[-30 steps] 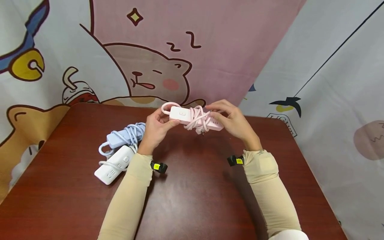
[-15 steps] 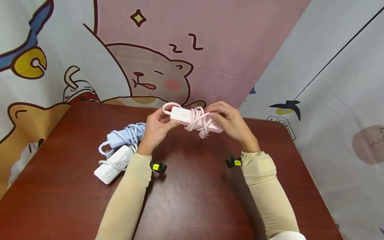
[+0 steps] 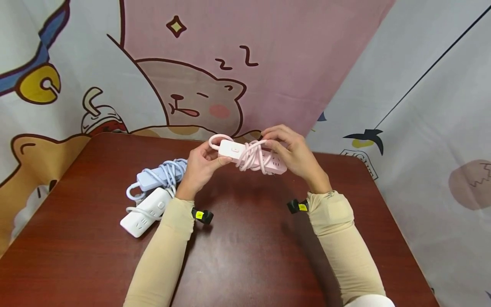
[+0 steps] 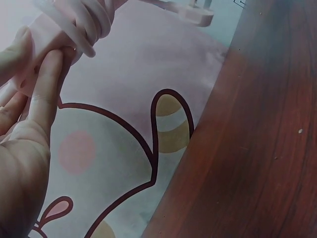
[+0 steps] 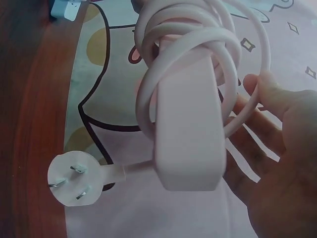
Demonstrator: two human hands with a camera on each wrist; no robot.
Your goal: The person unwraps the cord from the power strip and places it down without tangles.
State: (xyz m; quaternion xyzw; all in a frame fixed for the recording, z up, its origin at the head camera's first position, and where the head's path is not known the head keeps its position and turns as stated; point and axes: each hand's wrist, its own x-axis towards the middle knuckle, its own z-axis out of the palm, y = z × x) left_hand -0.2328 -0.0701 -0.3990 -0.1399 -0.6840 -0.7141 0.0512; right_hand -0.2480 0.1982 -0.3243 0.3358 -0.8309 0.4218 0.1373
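Note:
A pink power strip (image 3: 278, 164) with its cord (image 3: 250, 157) wound round the middle is held up above the table's far part. My left hand (image 3: 199, 169) grips its left end, thumb on the near side and fingers behind. Near the other end, my right hand (image 3: 297, 158) pinches a loop of the cord between thumb and finger; the right wrist view shows this cord loop (image 5: 266, 54) standing away from the strip. A three-pin plug (image 5: 74, 178) dangles beside the strip; in the head view it is mostly hidden.
Left of my left forearm, a blue power strip (image 3: 149, 179) with a wound cord and a white power strip (image 3: 145, 214) lie side by side on the brown table (image 3: 245, 256). A printed curtain (image 3: 291, 64) hangs behind the table's far edge.
The right end of the pink power strip has dipped slightly, with more outlets showing. Its plug has swung mostly out of sight in the head view. My right hand has lifted the cord a little.

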